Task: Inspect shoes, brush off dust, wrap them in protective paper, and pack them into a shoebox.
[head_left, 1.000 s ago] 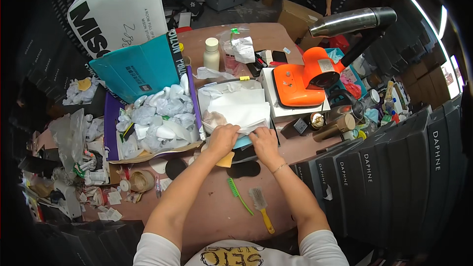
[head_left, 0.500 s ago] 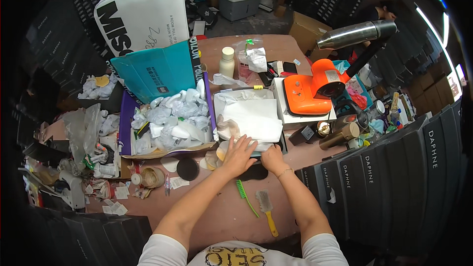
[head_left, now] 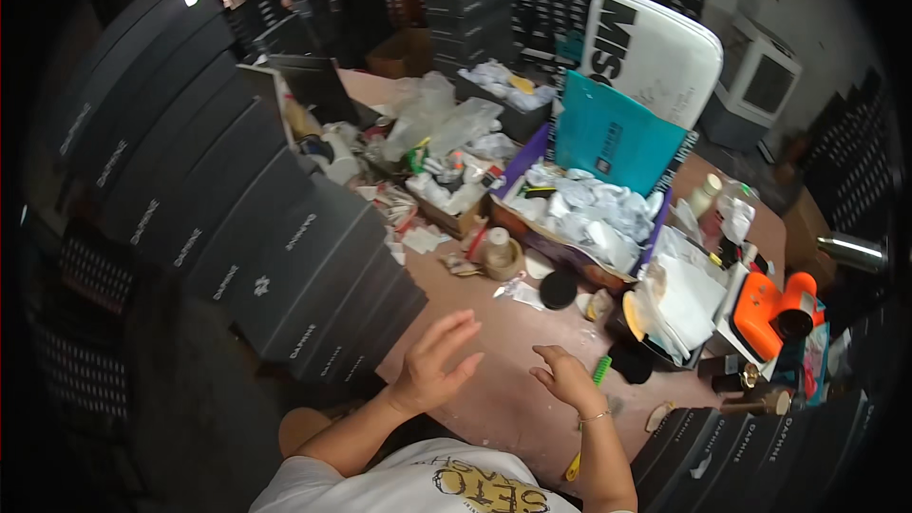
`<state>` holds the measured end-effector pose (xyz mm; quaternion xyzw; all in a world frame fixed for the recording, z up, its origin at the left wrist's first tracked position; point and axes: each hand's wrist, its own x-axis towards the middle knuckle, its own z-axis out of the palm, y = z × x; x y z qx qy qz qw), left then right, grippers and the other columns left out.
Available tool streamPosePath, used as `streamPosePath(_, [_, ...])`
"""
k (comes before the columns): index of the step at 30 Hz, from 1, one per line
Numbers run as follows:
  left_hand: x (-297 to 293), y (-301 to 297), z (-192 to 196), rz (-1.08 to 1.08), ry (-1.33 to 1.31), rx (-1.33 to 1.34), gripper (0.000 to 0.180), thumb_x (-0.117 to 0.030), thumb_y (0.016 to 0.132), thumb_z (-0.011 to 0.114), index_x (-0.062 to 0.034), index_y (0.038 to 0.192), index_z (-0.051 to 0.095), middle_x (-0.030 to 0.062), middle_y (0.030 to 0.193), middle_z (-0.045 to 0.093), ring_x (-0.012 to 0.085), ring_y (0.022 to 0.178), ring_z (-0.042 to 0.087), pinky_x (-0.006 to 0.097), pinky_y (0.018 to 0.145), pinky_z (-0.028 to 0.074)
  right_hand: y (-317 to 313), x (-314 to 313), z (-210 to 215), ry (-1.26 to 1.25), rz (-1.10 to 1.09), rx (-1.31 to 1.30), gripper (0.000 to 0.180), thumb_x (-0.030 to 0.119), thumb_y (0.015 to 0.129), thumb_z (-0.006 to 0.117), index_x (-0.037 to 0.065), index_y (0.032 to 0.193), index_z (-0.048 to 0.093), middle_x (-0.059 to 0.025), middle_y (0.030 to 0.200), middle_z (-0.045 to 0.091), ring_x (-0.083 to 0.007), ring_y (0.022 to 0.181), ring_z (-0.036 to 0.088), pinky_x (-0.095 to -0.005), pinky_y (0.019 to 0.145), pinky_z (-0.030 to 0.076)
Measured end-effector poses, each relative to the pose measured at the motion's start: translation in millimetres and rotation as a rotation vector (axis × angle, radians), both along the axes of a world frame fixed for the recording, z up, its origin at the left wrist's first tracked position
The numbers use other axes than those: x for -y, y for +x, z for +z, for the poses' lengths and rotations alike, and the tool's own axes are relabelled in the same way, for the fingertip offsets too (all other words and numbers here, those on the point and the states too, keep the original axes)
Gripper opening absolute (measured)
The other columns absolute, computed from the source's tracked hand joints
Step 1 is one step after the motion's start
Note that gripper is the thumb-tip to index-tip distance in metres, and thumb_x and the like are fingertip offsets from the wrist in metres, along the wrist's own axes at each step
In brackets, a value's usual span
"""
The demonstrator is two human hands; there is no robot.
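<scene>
My left hand (head_left: 437, 366) hangs over the near part of the pinkish table (head_left: 465, 294), fingers stretched and thumb apart, holding nothing. Beside it on the right, my right hand (head_left: 568, 378) is also open, its fingers bent a little and the thumb apart. Just past the right fingers lies a green brush (head_left: 602, 370), partly hidden by that hand. The yellow handle (head_left: 573, 466) of another brush peeks out beside my right forearm. White paper sheets (head_left: 679, 299) lie in a dark box to the right of my hands.
Dark shoe boxes stand in stacks at left (head_left: 275, 266) and lower right (head_left: 750, 451). A purple box (head_left: 513, 171) with white plastic-wrapped bundles (head_left: 598, 218) stands beyond my hands. A black round lid (head_left: 558, 290), a jar (head_left: 499, 252) and an orange device (head_left: 760, 309) are also on the table.
The view has swung left, bringing the left stack of boxes closer. Both hands have come off the white paper and its box and are now in the air over the near table.
</scene>
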<state>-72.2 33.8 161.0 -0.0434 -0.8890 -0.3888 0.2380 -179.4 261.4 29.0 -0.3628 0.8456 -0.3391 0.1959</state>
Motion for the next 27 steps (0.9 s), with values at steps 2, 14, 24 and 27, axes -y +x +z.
streamPosePath(2, [56.8,34.9,48.9,0.295,-0.238,-0.25,0.036,-0.006,0.077,0.068,-0.0006,0.112,0.06,0.0169,0.119,0.056,0.0305,0.108,0.056,0.036,0.092,0.045,18.9,40.3,8.7,-0.056,0.079,0.063,0.047,0.022,0.083,0.066,0.001,0.124,0.052,-0.0203,0.117,0.057,-0.0343,0.098,0.06,-0.0383,0.084,0.049])
streamPosePath(14, [227.0,113.9,44.3,0.87,-0.698,0.372,0.036,-0.027,0.088,0.059,0.0045,0.106,0.06,0.0166,0.104,0.058,0.0336,0.1,0.053,0.041,0.085,0.045,83.9,232.9,71.2,-0.56,0.191,0.572,0.084,0.046,0.088,0.058,0.005,0.147,0.015,-0.0221,0.139,0.035,-0.0233,0.101,0.05,-0.0322,0.086,0.045])
streamPosePath(24, [211.6,97.9,36.3,0.732,-0.613,0.143,0.028,-0.025,0.083,0.064,-0.0002,0.096,0.065,0.0147,0.093,0.06,0.0339,0.094,0.055,0.041,0.083,0.045,91.6,319.3,93.6,-0.805,-0.352,0.998,0.095,0.033,0.076,0.077,0.004,0.139,0.013,-0.0059,0.094,0.05,-0.0133,0.079,0.055,-0.0305,0.062,0.052])
streamPosePath(27, [219.6,137.3,35.4,0.768,-0.61,0.142,0.027,-0.025,0.082,0.066,-0.0016,0.096,0.066,0.0143,0.093,0.061,0.0331,0.095,0.055,0.039,0.084,0.045,120.1,341.2,101.8,-0.862,-0.373,1.035,0.085,0.026,0.077,0.076,0.003,0.135,0.017,-0.0099,0.091,0.047,-0.014,0.057,0.054,-0.0267,0.046,0.048])
